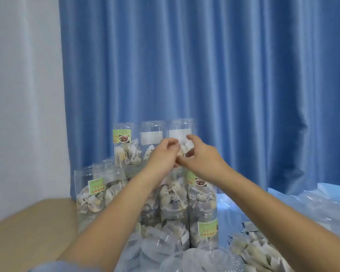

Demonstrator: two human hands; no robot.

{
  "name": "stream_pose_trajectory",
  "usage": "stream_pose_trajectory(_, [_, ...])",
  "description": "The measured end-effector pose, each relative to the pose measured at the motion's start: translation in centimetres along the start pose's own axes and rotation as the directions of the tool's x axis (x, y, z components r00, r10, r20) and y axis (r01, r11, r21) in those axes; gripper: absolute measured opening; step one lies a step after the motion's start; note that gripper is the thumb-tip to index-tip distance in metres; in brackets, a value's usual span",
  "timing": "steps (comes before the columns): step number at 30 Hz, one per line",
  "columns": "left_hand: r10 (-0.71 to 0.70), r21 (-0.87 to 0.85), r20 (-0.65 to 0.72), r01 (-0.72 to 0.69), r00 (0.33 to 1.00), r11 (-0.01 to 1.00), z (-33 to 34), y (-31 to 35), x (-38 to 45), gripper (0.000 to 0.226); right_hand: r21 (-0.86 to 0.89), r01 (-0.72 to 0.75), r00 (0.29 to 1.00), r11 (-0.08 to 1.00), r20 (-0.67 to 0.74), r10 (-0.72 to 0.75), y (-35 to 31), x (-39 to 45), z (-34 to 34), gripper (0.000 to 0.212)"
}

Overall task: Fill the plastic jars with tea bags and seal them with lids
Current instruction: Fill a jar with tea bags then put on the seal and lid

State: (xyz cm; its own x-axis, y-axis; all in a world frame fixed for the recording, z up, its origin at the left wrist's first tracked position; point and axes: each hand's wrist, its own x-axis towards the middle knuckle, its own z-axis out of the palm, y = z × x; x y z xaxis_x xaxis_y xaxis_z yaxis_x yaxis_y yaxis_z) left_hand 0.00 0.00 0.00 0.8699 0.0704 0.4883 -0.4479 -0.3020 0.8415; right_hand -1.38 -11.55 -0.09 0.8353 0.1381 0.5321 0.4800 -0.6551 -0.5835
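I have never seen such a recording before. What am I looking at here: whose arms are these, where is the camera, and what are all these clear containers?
There is no machine here. A person wears one camera on the head, so you see their own two bare arms reaching forward.

In front of a blue curtain stand stacked clear plastic jars, several partly filled with tea bags; some show green labels. The top-row jars appear to have no lids on yet. More loose tea bags lie on the surface at lower right.

The left hand and the right hand meet at the top right jar. The right hand grips the jar; the left hand's fingers are curled, and whether they pinch something cannot be told.
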Motion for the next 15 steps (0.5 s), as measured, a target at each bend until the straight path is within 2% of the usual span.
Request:
stream_pose_trajectory(2, [0.014,-0.034,0.013,-0.013,1.0,0.999,0.1,-0.3,2.0,0.037,-0.029,-0.018,0.999,0.999,-0.037,0.017,0.0,3.1,0.3,0.093])
stream_pose_trajectory(4, [0.001,-0.025,0.003,-0.001,1.0,1.0,0.4,-0.4,3.9,0.049,-0.01,-0.07,0.996,0.997,-0.059,0.069,0.0,5.8,0.4,0.106])
stream_pose_trajectory(7, [-0.033,-0.045,-0.018,0.032,0.999,0.998,1.5,-1.3,6.5,0.065,0.072,-0.124,0.981,0.99,-0.138,0.133,1.1,8.5,1.2,0.107])
stream_pose_trajectory(9, [-0.035,-0.044,-0.034,0.034,0.999,0.998,1.7,-2.0,7.6,0.067,0.072,-0.104,0.975,0.992,-0.192,0.116,2.0,9.9,1.6,0.106])
stream_pose_trajectory(15, [-0.065,-0.024,-0.011,0.065,0.998,0.998,1.4,-3.7,8.7,0.069,0.063,-0.1,0.979,0.993,-0.174,0.11,3.9,12.3,2.7,0.101])
